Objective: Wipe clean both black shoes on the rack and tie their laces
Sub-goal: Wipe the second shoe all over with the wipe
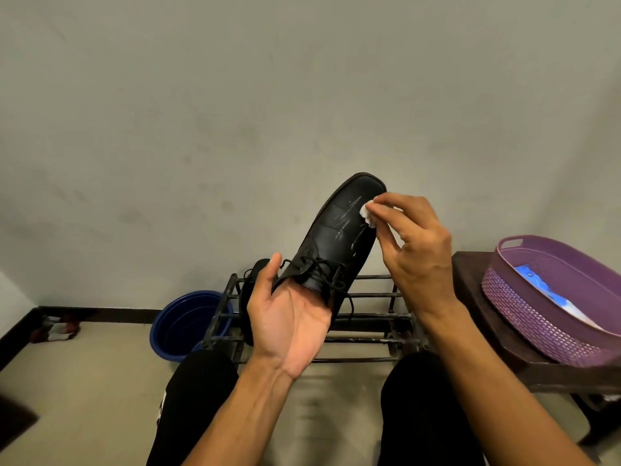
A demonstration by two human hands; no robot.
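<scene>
At centre frame, my left hand [289,314] cups the heel of a black shoe [339,237], palm up and fingers hidden behind it, toe tilted toward the wall. My right hand [416,243] pinches a white wipe [368,215] against its toe. Behind, lower centre, the second shoe [252,280] rests on the rack [369,317].

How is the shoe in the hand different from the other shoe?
The held shoe is lifted off the rack by the left hand, toe pointing up; the other shoe sits on the rack. The held shoe shows pale streaks, and the right hand presses a white wipe to it; the other shoe is mostly hidden. Both are black with laces.
</scene>
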